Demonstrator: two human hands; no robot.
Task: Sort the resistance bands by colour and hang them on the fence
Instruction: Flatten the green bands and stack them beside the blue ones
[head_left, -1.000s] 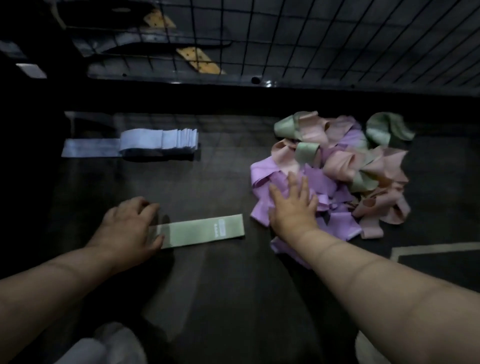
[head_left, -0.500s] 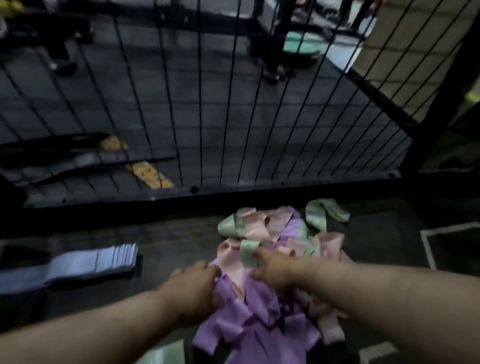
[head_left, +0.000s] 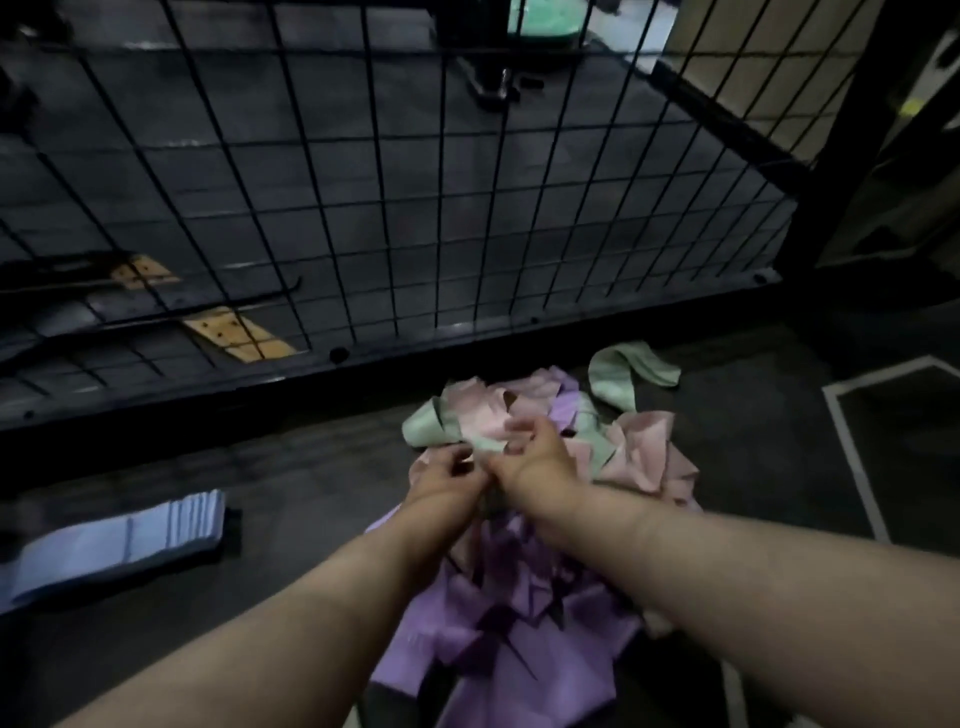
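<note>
A tangled heap of purple, pink and green resistance bands (head_left: 519, 639) lies on the dark floor in front of me. My left hand (head_left: 447, 480) and my right hand (head_left: 535, 462) meet at the heap's far side, both pinching a green band (head_left: 436, 423) that lies among pink ones. A separate green band (head_left: 623, 376) rests alone behind the heap. A neat stack of light blue bands (head_left: 119, 543) lies at the left. The black wire fence (head_left: 415, 208) stands just beyond the heap.
The fence's black base rail (head_left: 260, 389) runs across the floor. A black post (head_left: 852, 130) stands at the right corner. White tape lines (head_left: 852, 457) mark the floor at the right. Wooden pieces (head_left: 234, 332) lie behind the fence.
My view has tilted up from the floor toward the fence. My left hand left the flat green band and joined my right hand at the heap's far side, where both now grip a green band.
</note>
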